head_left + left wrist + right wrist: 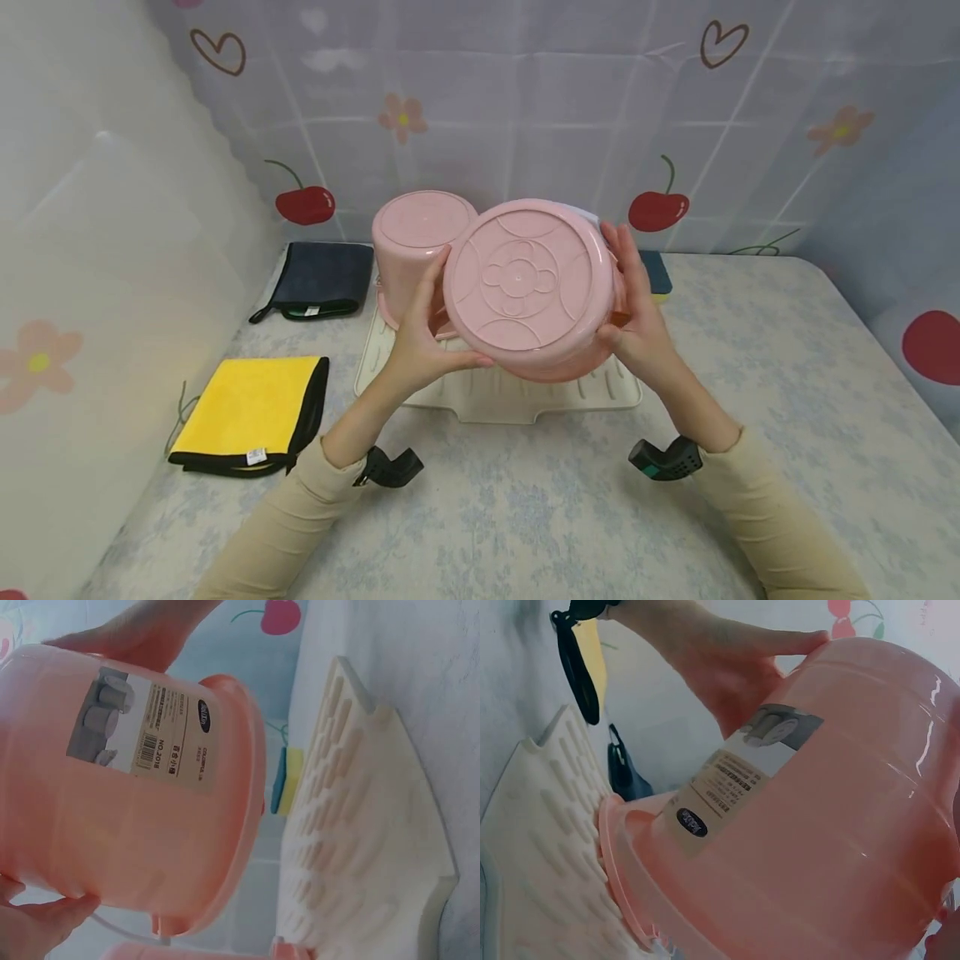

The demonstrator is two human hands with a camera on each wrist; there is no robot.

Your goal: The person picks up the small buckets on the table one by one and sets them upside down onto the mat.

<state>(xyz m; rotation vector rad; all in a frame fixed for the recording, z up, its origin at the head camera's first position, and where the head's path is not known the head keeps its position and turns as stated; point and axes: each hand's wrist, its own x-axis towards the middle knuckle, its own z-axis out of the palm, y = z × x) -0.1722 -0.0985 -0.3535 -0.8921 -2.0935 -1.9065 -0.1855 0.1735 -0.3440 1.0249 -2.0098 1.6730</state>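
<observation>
Both hands hold a pink plastic bucket (528,279) raised and tilted, its embossed base facing the head camera. My left hand (414,350) grips its left side, thumb below and fingers along the wall. On the other side my right hand (643,329) grips it with the thumb near the base. A printed label (142,724) shows on the bucket's wall in the left wrist view, and its wide rim points toward the tray. Behind and left, a second pink bucket (408,267) stands upside down on a cream ridged drain tray (495,404).
A folded yellow cloth (251,404) lies at the left, with a folded dark cloth (326,279) behind it. At the back right is a blue and yellow sponge (656,273). Patterned curtain (517,108) hangs behind the table (525,517).
</observation>
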